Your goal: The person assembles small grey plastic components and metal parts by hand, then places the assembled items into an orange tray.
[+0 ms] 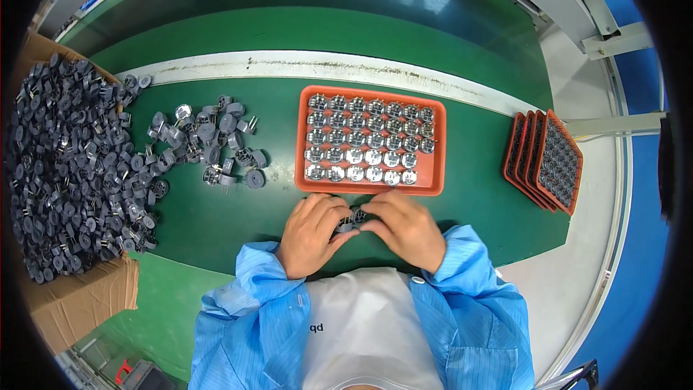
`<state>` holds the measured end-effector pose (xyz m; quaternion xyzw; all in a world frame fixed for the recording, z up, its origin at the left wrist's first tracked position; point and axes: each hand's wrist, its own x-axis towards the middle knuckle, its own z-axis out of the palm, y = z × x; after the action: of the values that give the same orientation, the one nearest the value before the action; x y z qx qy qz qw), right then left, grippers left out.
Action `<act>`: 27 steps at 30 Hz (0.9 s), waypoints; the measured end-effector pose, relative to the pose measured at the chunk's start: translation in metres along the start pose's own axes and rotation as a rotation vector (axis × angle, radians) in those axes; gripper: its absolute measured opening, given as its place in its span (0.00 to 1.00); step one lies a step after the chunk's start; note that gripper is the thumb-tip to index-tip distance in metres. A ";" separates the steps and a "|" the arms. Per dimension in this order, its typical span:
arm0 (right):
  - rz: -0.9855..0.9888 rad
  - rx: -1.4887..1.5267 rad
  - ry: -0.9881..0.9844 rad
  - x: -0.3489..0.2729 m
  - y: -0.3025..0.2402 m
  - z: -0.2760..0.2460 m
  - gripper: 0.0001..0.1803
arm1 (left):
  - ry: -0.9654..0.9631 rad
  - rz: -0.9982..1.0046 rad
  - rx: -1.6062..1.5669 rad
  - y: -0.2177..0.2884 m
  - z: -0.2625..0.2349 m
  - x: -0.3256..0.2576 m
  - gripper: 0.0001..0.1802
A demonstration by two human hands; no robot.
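Close to the table's front edge, my left hand (310, 235) pinches a small round grey plastic part (345, 224) between thumb and fingers. Beside it, my right hand (408, 227) closes its thumb and forefinger on another dark round part (360, 215). The two parts sit side by side between my fingertips; whether they touch is too small to tell. Just beyond my hands lies an orange-red tray (442, 166), holding rows of round parts with shiny metal faces up. A bare strip shows along its right side, by the lower rows.
At the left, a cardboard box (86, 296) is heaped with grey round parts. A loose pile of them (209, 133) lies on the green table (274, 112) between box and tray. Several filled orange-red trays (559, 162) lean together at the right. A white ledge (289, 62) crosses behind.
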<state>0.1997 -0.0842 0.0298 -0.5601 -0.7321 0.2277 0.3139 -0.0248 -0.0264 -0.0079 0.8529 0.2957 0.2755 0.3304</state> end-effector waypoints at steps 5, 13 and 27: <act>0.057 0.124 0.040 -0.003 0.005 -0.001 0.05 | -0.038 0.054 0.018 0.001 0.003 -0.001 0.24; 0.110 -0.306 0.310 0.014 0.051 -0.066 0.06 | -0.127 0.032 0.024 0.006 0.000 0.002 0.26; 0.038 -0.003 0.125 -0.005 -0.001 -0.020 0.12 | -0.078 0.079 0.018 -0.001 0.003 -0.003 0.18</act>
<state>0.2144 -0.0893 0.0436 -0.5875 -0.7007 0.1972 0.3536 -0.0253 -0.0295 -0.0112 0.8768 0.2512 0.2524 0.3231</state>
